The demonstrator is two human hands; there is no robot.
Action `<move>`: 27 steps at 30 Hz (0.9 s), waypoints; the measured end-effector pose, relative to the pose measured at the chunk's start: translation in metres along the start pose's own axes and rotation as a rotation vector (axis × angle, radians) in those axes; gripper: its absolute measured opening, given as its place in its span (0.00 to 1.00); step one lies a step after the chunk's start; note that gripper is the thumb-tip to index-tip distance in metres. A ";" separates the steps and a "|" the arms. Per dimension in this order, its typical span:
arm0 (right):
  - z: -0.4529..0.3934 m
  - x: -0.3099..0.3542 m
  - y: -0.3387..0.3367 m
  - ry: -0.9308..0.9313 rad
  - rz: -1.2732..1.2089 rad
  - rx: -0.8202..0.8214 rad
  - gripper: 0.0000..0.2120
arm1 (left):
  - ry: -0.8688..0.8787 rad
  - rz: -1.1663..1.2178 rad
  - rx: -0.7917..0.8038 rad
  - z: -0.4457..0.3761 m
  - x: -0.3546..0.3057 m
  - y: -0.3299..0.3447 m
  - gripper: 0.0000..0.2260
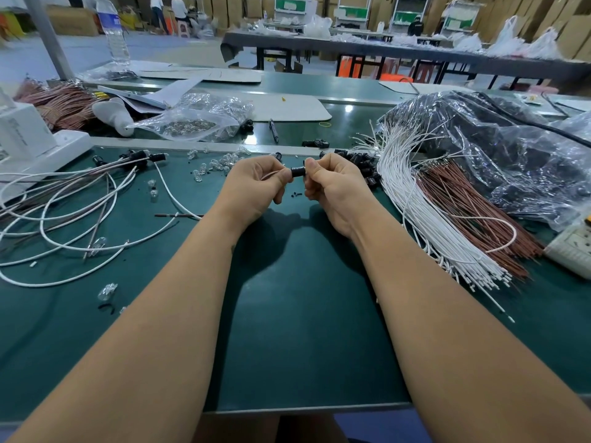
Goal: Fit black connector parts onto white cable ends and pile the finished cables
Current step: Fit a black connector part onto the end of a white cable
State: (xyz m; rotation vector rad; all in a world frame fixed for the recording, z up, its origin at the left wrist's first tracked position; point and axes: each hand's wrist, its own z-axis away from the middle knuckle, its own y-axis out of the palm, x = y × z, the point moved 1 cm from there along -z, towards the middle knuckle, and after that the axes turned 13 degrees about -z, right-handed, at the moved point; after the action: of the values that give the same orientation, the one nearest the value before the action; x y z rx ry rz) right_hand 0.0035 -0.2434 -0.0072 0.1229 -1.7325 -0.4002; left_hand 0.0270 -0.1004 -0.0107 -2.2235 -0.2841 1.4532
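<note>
Even overhead light; soft arm shadows on green mat; wide-angle edge bowing; background slightly soft.

No lettering can be read anywhere. The water bottle at the far left of the bench carries a blue label, but its print is too blurred to make out. Nearer than the bottle, at the bench's left edge, the white box shows faint grey marks on its side, too small to tell. Far behind the bottle, the green panels on the shelving racks bear pale patches that cannot be read as words.
</note>
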 end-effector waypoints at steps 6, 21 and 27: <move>-0.001 -0.004 0.003 -0.005 0.006 -0.077 0.12 | -0.008 -0.008 0.039 0.001 -0.003 0.001 0.08; -0.002 -0.011 0.005 -0.155 0.202 -0.381 0.06 | -0.086 -0.034 0.008 -0.003 0.000 0.001 0.10; -0.002 -0.010 0.003 -0.153 0.150 -0.407 0.08 | -0.119 0.177 0.075 -0.001 -0.003 -0.001 0.12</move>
State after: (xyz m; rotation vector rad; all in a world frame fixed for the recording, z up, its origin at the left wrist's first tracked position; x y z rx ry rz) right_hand 0.0080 -0.2381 -0.0148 -0.3372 -1.7606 -0.6543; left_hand 0.0267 -0.1009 -0.0076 -2.1508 -0.0707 1.6639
